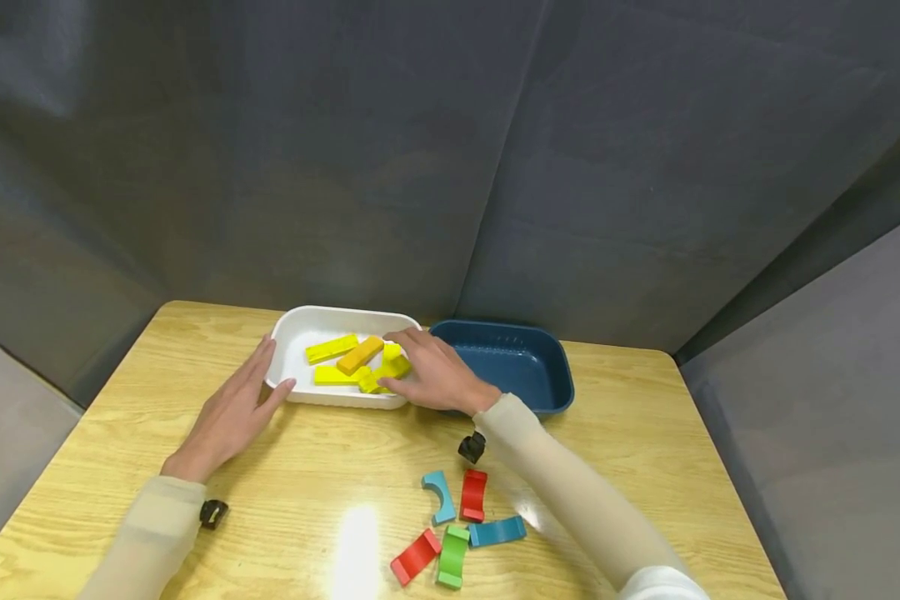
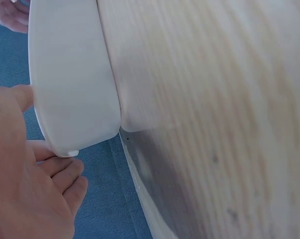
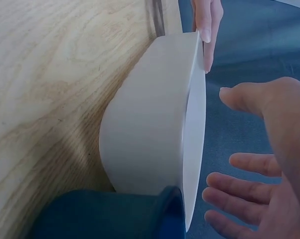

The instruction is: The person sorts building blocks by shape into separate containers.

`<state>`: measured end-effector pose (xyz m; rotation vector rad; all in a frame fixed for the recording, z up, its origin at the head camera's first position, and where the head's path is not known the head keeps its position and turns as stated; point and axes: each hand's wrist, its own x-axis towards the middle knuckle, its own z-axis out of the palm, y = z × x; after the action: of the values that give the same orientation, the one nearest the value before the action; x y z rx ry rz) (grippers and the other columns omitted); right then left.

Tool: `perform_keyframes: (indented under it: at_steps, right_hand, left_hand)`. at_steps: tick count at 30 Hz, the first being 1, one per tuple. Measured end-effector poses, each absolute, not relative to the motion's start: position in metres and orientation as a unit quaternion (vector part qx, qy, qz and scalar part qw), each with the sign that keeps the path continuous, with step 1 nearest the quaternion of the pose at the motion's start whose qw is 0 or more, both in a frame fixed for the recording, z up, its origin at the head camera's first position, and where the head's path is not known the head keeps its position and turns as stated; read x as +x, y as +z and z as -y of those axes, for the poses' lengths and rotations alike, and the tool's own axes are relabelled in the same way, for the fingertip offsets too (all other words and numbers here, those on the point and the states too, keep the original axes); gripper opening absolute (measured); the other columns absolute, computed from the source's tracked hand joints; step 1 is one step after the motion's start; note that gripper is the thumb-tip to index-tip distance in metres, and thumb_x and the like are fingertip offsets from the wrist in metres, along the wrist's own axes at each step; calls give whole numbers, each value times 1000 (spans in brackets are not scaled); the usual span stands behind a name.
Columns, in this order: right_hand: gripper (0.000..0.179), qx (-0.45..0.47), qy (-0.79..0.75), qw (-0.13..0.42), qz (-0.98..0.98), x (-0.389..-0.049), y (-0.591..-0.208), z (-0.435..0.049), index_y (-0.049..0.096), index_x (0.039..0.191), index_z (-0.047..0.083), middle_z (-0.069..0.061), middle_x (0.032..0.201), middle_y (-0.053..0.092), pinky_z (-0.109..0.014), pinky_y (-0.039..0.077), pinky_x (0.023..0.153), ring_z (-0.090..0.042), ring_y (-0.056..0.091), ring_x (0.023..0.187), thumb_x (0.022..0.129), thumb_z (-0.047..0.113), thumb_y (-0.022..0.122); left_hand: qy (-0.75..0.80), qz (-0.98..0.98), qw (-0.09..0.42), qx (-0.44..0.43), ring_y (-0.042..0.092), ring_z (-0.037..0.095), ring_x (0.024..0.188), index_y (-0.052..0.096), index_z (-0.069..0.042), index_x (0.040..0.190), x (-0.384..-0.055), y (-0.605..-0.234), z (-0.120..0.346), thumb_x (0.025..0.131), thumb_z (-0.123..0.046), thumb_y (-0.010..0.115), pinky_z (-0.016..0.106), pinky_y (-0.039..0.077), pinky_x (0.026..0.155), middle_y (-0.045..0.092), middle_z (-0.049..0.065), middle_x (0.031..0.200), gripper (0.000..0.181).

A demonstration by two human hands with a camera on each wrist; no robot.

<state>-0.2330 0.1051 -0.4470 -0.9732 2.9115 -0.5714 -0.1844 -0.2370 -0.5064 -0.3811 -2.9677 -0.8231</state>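
Observation:
A white tray (image 1: 337, 400) sits near the table's back edge. Inside it lie several yellow blocks, among them a long one (image 1: 332, 348), and one orange-yellow block (image 1: 360, 356). My left hand (image 1: 228, 412) touches the tray's left end, its thumb and fingers along the rim; the left wrist view shows that hand (image 2: 35, 184) against the tray wall (image 2: 73, 69). Over the tray's right end reaches my right hand (image 1: 442, 375), above the yellow blocks there. In the right wrist view this hand (image 3: 269, 164) has its fingers spread, with nothing held between them.
A dark blue basin (image 1: 525, 367) stands right beside the tray, partly under my right forearm. Toward the front lie a light blue arch block (image 1: 442, 504), curved red blocks (image 1: 473, 495), a green one (image 1: 452, 557) and a blue one (image 1: 497, 532). Grey cloth (image 1: 345, 167) hangs behind the table.

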Motion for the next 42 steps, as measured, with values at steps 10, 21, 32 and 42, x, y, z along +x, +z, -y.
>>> perform_keyframes:
  at_steps: [10,21,32,42]
  right_hand:
    - [70,-308,-163,-9,-937,-217,-446,-129,51,158,12,-12,158,54,-53,47,117,-33,55,140,102,49,71]
    - [59,-291,-141,-50,-945,-200,-443,-161,62,149,11,-11,149,61,-53,50,115,-31,60,134,102,45,74]
    - [59,-263,-134,-77,-952,-189,-447,-193,64,147,12,-12,146,62,-58,52,111,-36,62,131,100,45,77]
    - [59,-227,-131,-106,-959,-185,-452,-229,64,145,7,-16,142,63,-60,49,112,-39,63,128,99,40,79]
  left_hand:
    - [-264,956,18,-124,20,45,162,2,-16,174,-188,-508,237,112,-59,46,70,27,123,-4,-1,181,87]
    - [-263,957,20,-124,20,46,161,4,-13,174,-188,-507,235,112,-60,44,71,27,123,-3,0,181,87]
    - [-265,956,21,-125,20,46,161,4,-14,174,-187,-505,236,112,-59,45,71,27,123,-3,0,181,87]
    - [-265,956,24,-125,20,47,161,4,-13,174,-187,-505,235,112,-60,43,71,26,123,-2,1,181,87]
